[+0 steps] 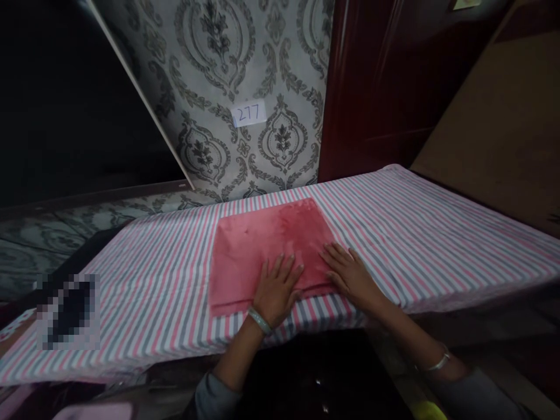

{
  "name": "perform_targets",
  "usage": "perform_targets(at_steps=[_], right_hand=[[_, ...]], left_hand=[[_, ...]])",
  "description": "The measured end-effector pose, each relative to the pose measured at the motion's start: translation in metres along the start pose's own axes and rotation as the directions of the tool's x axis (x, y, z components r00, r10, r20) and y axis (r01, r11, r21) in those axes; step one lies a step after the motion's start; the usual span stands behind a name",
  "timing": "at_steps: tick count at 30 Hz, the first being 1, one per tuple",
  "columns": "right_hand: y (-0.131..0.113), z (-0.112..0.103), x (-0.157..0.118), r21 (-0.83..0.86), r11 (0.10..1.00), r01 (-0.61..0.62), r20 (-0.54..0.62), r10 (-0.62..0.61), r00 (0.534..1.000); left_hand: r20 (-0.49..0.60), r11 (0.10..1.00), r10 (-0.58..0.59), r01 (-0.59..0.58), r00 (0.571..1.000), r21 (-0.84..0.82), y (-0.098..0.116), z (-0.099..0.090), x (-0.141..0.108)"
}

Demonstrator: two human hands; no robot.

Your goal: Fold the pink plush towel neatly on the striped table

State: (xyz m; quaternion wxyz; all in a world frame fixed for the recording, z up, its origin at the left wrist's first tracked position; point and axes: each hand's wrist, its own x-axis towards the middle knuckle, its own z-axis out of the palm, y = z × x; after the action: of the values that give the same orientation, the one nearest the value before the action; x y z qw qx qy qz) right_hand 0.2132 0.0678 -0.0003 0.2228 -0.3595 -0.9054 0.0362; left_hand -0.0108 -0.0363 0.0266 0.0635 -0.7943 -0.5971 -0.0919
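Note:
A folded pinkish-red cloth (pixel 249 245) with a soft, plush-looking surface lies flat on the table, its near edge showing stacked layers. My left hand (pixel 276 290) rests on the cloth's near middle part, fingers spread and palm down. At the cloth's right side, my right hand (pixel 350 274) lies palm down with its fingers stretched over the edge. Neither hand grips anything. A bracelet circles each wrist.
Under the cloth, a striped pink, grey and white sheet (pixel 166 280) covers the table. Behind stands a patterned wall with a paper label (pixel 249 112) reading 277. A dark screen (pixel 79 99) is at left, a reddish-brown door (pixel 376 87) at back right, and a brown panel (pixel 503 128) at far right.

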Motion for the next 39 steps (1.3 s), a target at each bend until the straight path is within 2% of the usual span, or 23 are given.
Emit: perform_targets(at_steps=[3,6,9,12,14,21,26,29,34,36,39], right_hand=[[-0.014,-0.011,0.014,0.014,0.998,0.055,-0.018,-0.055,0.998],[-0.031,-0.01,0.025,0.031,0.988,0.153,0.021,-0.154,0.988],[-0.042,0.0,0.024,0.017,0.975,0.22,0.08,-0.221,0.972],[-0.043,0.009,0.013,-0.01,0.973,0.232,0.085,-0.23,0.969],[-0.041,0.012,0.005,-0.018,0.971,0.239,0.073,-0.237,0.969],[-0.042,0.012,-0.02,-0.022,0.972,0.234,0.057,-0.232,0.971],[-0.043,0.009,-0.038,0.012,0.978,0.206,0.036,-0.207,0.978],[-0.039,-0.001,-0.042,0.096,0.971,0.217,-0.009,-0.217,0.976],[-0.03,-0.026,-0.014,0.188,0.97,0.153,-0.222,-0.11,0.969],[-0.025,-0.025,0.001,0.14,0.984,0.111,-0.236,-0.075,0.969],[-0.014,-0.006,0.012,0.048,0.998,0.05,-0.175,-0.041,0.984]], left_hand=[[0.027,0.998,0.018,-0.017,0.999,-0.061,0.008,-0.007,-0.014],[0.03,0.993,0.016,-0.012,0.999,-0.119,0.006,-0.019,-0.026],[-0.04,0.988,-0.14,0.137,0.989,-0.068,-0.012,-0.027,-0.04],[-0.093,0.934,-0.347,0.353,0.933,0.049,-0.034,-0.026,-0.055],[-0.087,0.902,-0.408,0.416,0.909,0.111,-0.043,-0.021,-0.064],[-0.083,0.923,-0.354,0.363,0.931,0.13,-0.051,-0.008,-0.083],[-0.181,0.944,-0.304,0.321,0.935,0.073,-0.056,-0.003,-0.102],[-0.229,0.958,-0.276,0.288,0.933,0.017,-0.059,-0.005,-0.109],[-0.284,0.945,-0.321,0.323,0.903,-0.04,-0.064,-0.019,-0.101],[-0.313,0.928,-0.365,0.372,0.877,-0.039,-0.066,-0.02,-0.094],[-0.338,0.923,-0.373,0.383,0.864,-0.04,-0.069,-0.01,-0.09]])
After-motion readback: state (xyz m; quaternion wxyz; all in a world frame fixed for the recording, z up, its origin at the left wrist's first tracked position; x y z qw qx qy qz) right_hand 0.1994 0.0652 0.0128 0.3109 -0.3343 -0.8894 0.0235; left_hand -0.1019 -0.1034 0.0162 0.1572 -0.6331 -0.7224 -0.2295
